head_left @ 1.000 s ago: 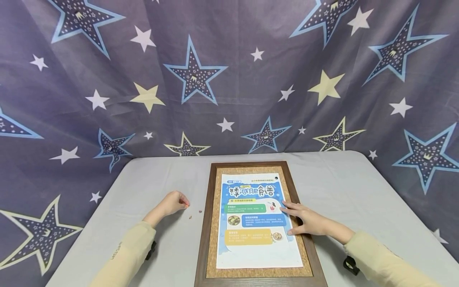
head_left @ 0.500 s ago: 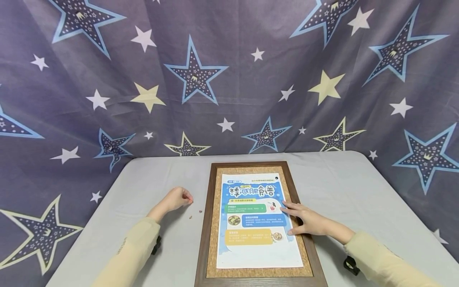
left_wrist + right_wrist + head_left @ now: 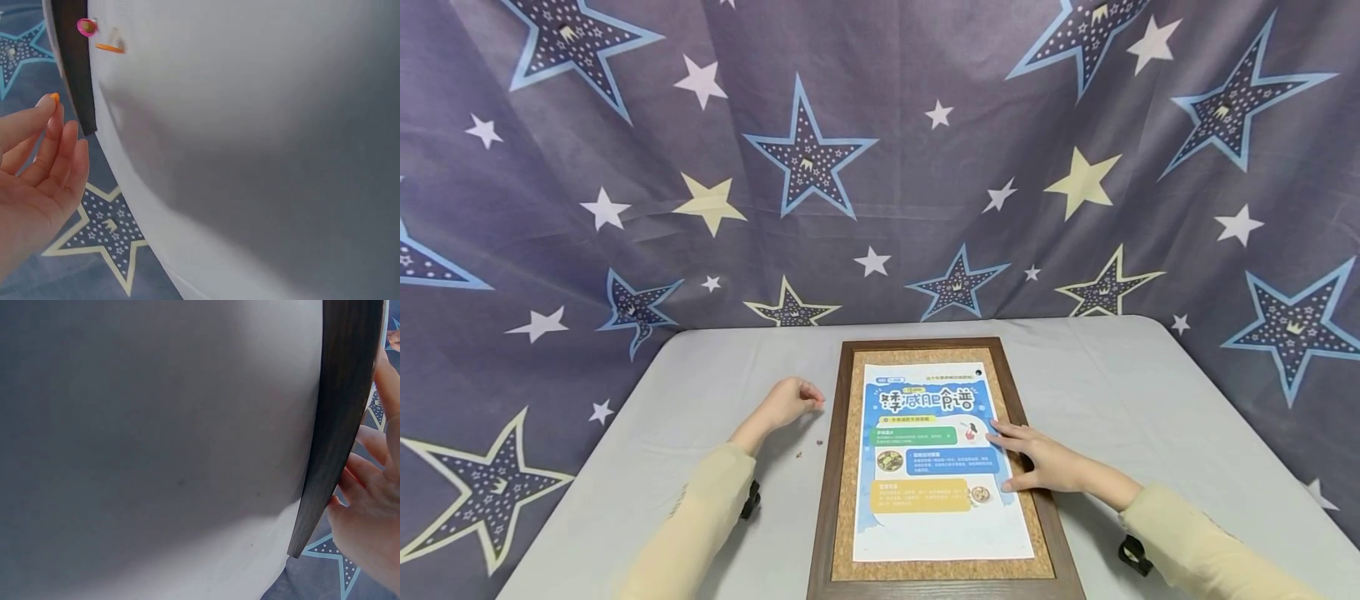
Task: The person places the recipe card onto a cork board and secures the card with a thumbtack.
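Observation:
In the head view my left hand (image 3: 785, 403) is raised just left of a cork board (image 3: 844, 542) in a brown wooden frame. Thumb and fingertip pinch a small orange thumbtack (image 3: 55, 97), of which only the edge shows in the left wrist view. A printed poster (image 3: 940, 537) lies on the cork, with a black pin (image 3: 978, 372) at its upper right corner. My right hand (image 3: 1037, 461) rests with spread, relaxed fingers on the poster's right edge and the frame beside it.
A pink thumbtack (image 3: 87, 27) and an orange thumbtack (image 3: 110, 47) lie on the grey table (image 3: 1150, 400) by the frame's left side. Behind the table hangs a star-patterned curtain (image 3: 895, 233).
My left hand has moved right and away from me, from beside the loose thumbtacks toward the board's left frame, still pinching the orange thumbtack. The right hand has stayed in place.

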The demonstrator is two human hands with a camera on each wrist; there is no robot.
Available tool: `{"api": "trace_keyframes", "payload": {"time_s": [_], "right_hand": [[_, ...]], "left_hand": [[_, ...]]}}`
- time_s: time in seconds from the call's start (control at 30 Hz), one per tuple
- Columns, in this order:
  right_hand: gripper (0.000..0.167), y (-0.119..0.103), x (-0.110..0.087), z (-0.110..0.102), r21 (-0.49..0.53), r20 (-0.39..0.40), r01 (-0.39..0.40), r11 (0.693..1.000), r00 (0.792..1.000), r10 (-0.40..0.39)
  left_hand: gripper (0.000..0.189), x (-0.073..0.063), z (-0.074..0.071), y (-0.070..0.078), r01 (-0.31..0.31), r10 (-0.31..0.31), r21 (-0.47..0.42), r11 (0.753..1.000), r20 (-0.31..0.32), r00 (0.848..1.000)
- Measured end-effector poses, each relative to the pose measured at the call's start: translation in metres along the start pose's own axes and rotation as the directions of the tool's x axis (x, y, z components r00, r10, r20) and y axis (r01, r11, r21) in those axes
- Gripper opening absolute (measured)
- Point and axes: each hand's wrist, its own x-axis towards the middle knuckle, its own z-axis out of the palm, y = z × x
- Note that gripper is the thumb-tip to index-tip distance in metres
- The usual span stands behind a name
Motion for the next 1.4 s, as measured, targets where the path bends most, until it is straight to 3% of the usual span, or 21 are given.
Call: {"api": "trace_keyframes", "payload": {"time_s": [0.37,0.57,0.63,0.77,0.87,0.97,1.03,1.1,1.17,1.23,1.3,1.33,1.4], "right_hand": [[0.072,0.0,0.0,0.0,0.007,0.004,-0.008,1.0,1.0,0.008],[0.073,0.001,0.0,0.0,0.014,0.011,-0.011,1.0,1.0,0.011],[0.073,0.001,0.0,0.0,0.014,0.012,-0.011,1.0,1.0,0.011],[0.073,0.002,0.0,-0.001,0.017,0.011,-0.01,1.0,1.0,0.01],[0.073,0.002,0.0,-0.001,0.022,0.014,-0.012,1.0,1.0,0.012],[0.073,0.002,0.0,-0.001,0.024,0.016,-0.014,1.0,1.0,0.014],[0.073,0.001,0.0,-0.001,0.023,0.016,-0.014,1.0,1.0,0.013],[0.073,0.001,0.0,-0.001,0.02,0.015,-0.014,1.0,1.0,0.014],[0.073,0.001,0.0,0.0,0.016,0.013,-0.015,1.0,1.0,0.014],[0.073,0.001,0.0,0.0,0.012,0.012,-0.015,1.0,1.0,0.015],[0.073,0.001,0.0,0.0,0.008,0.012,-0.015,1.0,1.0,0.015],[0.073,0.0,0.0,0.0,0.008,0.011,-0.015,1.0,1.0,0.014],[0.073,0.0,0.0,0.0,0.009,0.01,-0.012,1.0,1.0,0.012]], "left_hand": [[0.01,0.017,0.007,0.022,-0.082,0.082,-0.013,0.997,-0.036,0.996],[0.014,0.034,0.015,0.023,-0.061,0.057,-0.055,0.997,-0.057,0.997],[0.012,0.04,0.02,0.017,-0.086,0.081,-0.072,0.994,-0.063,0.995],[0.011,0.084,0.049,-0.038,-0.201,0.189,-0.101,0.974,-0.115,0.975],[0.014,0.125,0.077,-0.085,-0.209,0.197,-0.077,0.975,-0.134,0.971],[0.015,0.156,0.099,-0.115,-0.141,0.135,-0.045,0.989,-0.125,0.983],[0.016,0.179,0.115,-0.142,-0.158,0.15,-0.047,0.986,-0.132,0.98],[0.021,0.196,0.127,-0.162,-0.172,0.163,-0.074,0.982,-0.12,0.979],[0.025,0.206,0.134,-0.171,-0.175,0.166,-0.078,0.981,-0.107,0.98],[0.026,0.205,0.134,-0.167,-0.174,0.165,-0.084,0.981,-0.099,0.981],[0.022,0.195,0.129,-0.149,-0.165,0.157,-0.071,0.984,-0.102,0.982],[0.019,0.175,0.117,-0.121,-0.136,0.13,-0.059,0.989,-0.095,0.987],[0.014,0.149,0.098,-0.078,-0.067,0.062,-0.073,0.995,-0.07,0.996]]}}
